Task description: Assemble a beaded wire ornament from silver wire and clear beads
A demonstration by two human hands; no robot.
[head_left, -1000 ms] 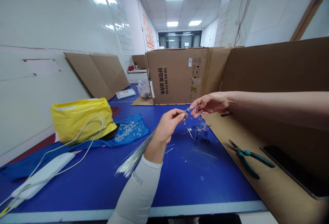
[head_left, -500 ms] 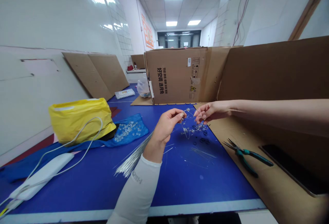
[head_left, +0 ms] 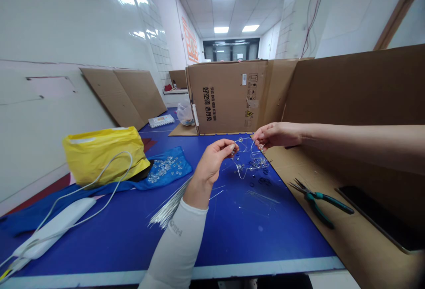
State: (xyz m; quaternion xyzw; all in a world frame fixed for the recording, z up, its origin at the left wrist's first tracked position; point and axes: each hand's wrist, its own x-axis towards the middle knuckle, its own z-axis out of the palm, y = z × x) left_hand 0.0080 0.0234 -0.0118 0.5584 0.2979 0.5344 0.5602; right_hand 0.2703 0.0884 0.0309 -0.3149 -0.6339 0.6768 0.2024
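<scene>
My left hand pinches one side of a thin wire loop strung with clear beads, held above the blue table. On the other side, my right hand has its fingertips closed on the same beaded wire. Bent wire ends hang below the loop. Beneath the hands lie more clear beads on wire and several small dark rings. A bundle of straight silvery wires lies under my left forearm, and a few loose wires rest nearer the table's front.
Green-handled pliers and a dark phone lie on cardboard at right. Loose clear beads sit on blue cloth by a yellow bag. A white power strip with a cable is at left. A cardboard box stands behind.
My right hand has moved up slightly, lifting its part of the beaded wire so the loop spreads wider. My left hand has barely shifted.
</scene>
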